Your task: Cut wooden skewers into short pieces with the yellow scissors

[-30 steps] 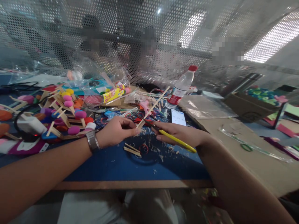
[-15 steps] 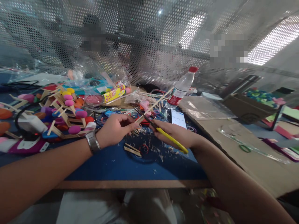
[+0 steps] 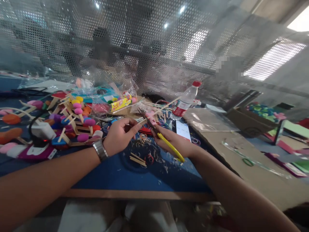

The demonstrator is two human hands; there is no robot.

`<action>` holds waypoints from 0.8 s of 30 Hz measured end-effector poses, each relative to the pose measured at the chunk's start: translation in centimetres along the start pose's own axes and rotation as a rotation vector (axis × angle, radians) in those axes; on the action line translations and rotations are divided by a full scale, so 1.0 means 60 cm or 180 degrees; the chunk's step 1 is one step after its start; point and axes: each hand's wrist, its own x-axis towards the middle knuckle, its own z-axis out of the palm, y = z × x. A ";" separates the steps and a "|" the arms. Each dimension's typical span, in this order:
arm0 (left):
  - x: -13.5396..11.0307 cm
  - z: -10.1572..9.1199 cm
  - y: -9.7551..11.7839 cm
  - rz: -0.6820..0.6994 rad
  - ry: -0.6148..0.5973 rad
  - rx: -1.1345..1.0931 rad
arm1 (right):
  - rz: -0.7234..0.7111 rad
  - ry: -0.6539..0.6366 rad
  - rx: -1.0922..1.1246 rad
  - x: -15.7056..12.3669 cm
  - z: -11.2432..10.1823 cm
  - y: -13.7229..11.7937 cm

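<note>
My left hand (image 3: 122, 133), with a metal watch (image 3: 100, 150) at its wrist, pinches a thin wooden stick (image 3: 143, 122) between thumb and fingers. The stick slants up and right behind the scissors, towards the water bottle. My right hand (image 3: 175, 141) is closed round yellow-handled scissors (image 3: 169, 145), their dark blades crossing the stick just beyond my left fingertips. Whether the blades have cut into it, I cannot tell. Below the hands, several short stick pieces (image 3: 138, 159) lie beside a red rubber band (image 3: 149, 159) on the blue tabletop, among pale shavings.
Stick frames with coloured oval pads (image 3: 77, 120) are heaped at left, near a white plug (image 3: 43, 130). Behind the hands are a pink glue-gun-like tool (image 3: 151, 116) and a yellow wrapper (image 3: 121, 103). A bottle (image 3: 183, 101) and phone (image 3: 182, 130) are at right, by cardboard (image 3: 229, 154).
The view has tilted slightly, so the scene sits lower. My right hand and the scissors have shifted a little left, closer to my left hand. Both hands keep their holds.
</note>
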 end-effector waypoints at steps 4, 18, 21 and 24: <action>0.005 -0.004 -0.003 0.0055 0.0183 -0.0095 | 0.0078 0.0002 0.0385 0.013 0.007 -0.008; 0.006 -0.004 -0.005 0.0012 0.0310 -0.0124 | 0.0107 0.0302 0.0507 0.016 0.035 -0.006; 0.006 -0.003 -0.004 0.0027 0.0290 -0.0143 | 0.0105 0.0330 0.0346 0.012 0.031 -0.005; 0.005 -0.003 -0.003 0.0023 0.0293 -0.0088 | 0.0108 0.0390 0.0303 0.011 0.030 0.000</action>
